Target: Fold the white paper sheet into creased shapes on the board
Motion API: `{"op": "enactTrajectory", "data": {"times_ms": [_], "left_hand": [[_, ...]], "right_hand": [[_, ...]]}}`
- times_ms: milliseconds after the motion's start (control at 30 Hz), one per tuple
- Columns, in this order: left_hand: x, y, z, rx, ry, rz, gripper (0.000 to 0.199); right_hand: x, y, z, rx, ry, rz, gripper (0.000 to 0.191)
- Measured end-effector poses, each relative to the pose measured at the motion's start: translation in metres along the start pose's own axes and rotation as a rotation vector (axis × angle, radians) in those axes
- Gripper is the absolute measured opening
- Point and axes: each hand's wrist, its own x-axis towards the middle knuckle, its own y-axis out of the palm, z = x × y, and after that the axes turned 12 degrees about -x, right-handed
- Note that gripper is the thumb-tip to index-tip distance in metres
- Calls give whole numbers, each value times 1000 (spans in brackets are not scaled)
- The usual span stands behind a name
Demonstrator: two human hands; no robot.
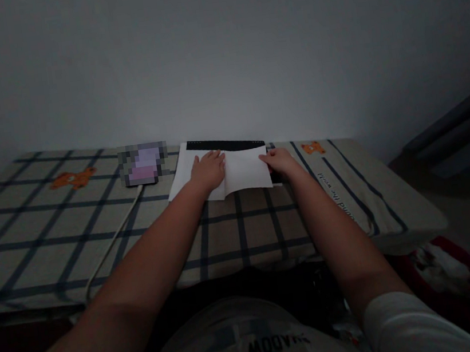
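A white sheet of paper (247, 170) with a crease down its middle lies on the table, its lower edge slightly lifted. My left hand (209, 170) rests flat on the left part of the paper with its fingers extended. At the sheet's right edge, my right hand (279, 161) is closed in a pinch on the paper. Behind and partly under it shows a dark panel (226, 143) with small white marks along its top; I cannot tell whether it is a separate thing or printed on paper.
A checked tablecloth (109, 244) with orange bear patterns covers the table, which stands against a pale wall (219, 57). Left of the paper lies a phone-like device (142, 165), blurred out, with a white cable (113, 241) running to the front edge. A red item (459, 267) sits below at right.
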Motion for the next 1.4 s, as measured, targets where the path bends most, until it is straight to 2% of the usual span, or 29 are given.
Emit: {"op": "enactTrajectory", "data": {"times_ms": [133, 300, 367, 500, 967, 1400], "left_hand": [[-3, -2, -3, 5, -12, 14, 56], [-4, -7, -3, 5, -53, 10, 56], [-4, -8, 0, 8, -70, 2, 57], [-2, -8, 8, 21, -80, 0, 57], [-2, -8, 7, 9, -86, -1, 57], [-3, -7, 5, 13, -76, -23, 58]], "right_hand": [[2, 1, 2, -33, -17, -31, 30], [-5, 2, 13, 34, -65, -78, 28], [-10, 5, 18, 114, -99, -50, 23], [-15, 8, 22, 215, -73, -1, 8], [-3, 13, 15, 186, -41, 8, 18], [-11, 9, 18, 227, -13, 9, 16]]}}
